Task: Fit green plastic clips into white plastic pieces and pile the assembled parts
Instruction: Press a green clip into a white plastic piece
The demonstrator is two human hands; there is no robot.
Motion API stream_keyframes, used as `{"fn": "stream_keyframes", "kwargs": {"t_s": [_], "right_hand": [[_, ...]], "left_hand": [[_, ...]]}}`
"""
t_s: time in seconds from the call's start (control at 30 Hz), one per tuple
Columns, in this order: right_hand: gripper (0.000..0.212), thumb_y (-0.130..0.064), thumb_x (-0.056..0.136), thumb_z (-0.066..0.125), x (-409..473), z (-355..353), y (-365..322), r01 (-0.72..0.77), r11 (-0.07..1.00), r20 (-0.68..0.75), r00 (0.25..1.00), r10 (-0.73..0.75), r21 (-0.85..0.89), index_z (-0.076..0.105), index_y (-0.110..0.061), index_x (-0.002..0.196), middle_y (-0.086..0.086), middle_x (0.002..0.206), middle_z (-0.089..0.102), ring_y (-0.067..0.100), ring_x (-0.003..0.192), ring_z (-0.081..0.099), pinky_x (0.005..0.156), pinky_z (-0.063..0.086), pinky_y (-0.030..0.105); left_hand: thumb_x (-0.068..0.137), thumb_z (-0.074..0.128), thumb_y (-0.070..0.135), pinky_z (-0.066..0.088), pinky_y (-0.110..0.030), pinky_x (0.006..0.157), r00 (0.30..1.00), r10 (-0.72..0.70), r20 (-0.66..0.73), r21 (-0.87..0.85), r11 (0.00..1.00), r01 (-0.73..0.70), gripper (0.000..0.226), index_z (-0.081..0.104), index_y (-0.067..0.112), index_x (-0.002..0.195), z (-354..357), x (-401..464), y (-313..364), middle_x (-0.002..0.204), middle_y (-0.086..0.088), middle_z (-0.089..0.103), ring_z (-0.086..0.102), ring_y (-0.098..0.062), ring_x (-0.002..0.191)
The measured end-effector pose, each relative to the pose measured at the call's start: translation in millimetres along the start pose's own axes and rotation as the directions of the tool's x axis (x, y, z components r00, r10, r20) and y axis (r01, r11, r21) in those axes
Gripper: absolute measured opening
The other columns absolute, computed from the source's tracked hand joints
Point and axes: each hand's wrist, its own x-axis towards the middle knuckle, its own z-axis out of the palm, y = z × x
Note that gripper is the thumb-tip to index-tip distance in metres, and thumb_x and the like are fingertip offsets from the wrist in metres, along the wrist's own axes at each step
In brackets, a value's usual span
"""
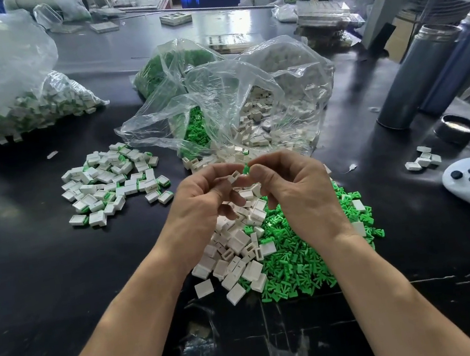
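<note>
Pinched between the fingertips of our left hand [200, 194] is one white plastic piece [234, 176], its open slot turned toward the right, while our right hand [292, 185] pinches a single green clip [246, 169] just beside it; the two parts are nearly touching but, as far as we can see, the clip is not yet seated. We hold both above the loose stock on the black table [31, 282]: a heap of white pieces [235, 250] lying against and partly over a spread of green clips [303, 261]. Off to our left sits the pile of assembled parts [113, 182], white shells with green showing at their edges, well apart from our hands. We judge the job to be far from finished: that pile is modest beside the loose heaps below us, and the open clear bag [235, 102] behind our hands holds more clips and white pieces. A tied bag at far left [22, 111] seems to hold white-and-green parts too, though we cannot tell whether they are assembled. What remains for this piece is pressing the clip home and adding it to the pile.
</note>
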Motion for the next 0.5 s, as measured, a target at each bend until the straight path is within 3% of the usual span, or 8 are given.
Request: {"fn": "stream_keyframes", "kwargs": {"t_s": [0.2, 0.5], "right_hand": [[0.007, -0.013, 0.096, 0.074, -0.3, 0.6, 1.2, 0.013, 1.000, -0.011, 1.000, -0.013, -0.006, 0.074, -0.014, 0.103, -0.005, 0.085, 0.076, -0.001, 0.066, 0.064, 0.063, 0.050, 0.015], [0.010, -0.016, 0.096, 0.074, -2.1, 3.2, 2.1, 0.039, 0.996, 0.008, 0.999, -0.038, -0.077, 0.074, -0.025, 0.098, -0.010, 0.089, 0.076, -0.001, 0.077, 0.069, 0.067, 0.053, 0.015]], "left_hand": [[0.107, 0.048, 0.003, 0.050, -0.024, 0.059, 1.000, 0.007, 0.026, 0.098, 0.995, -0.009, 0.027, 0.070, 0.011, 0.120, 1.8, -0.8, -0.3, 0.103, -0.008, 0.078, 0.062, -0.019, 0.075], [0.109, 0.044, 0.008, 0.043, -0.023, 0.051, 1.000, 0.031, 0.000, 0.136, 0.990, -0.031, 0.025, 0.068, 0.009, 0.115, 3.1, -2.3, 0.6, 0.091, -0.006, 0.077, 0.057, -0.014, 0.063]]}}
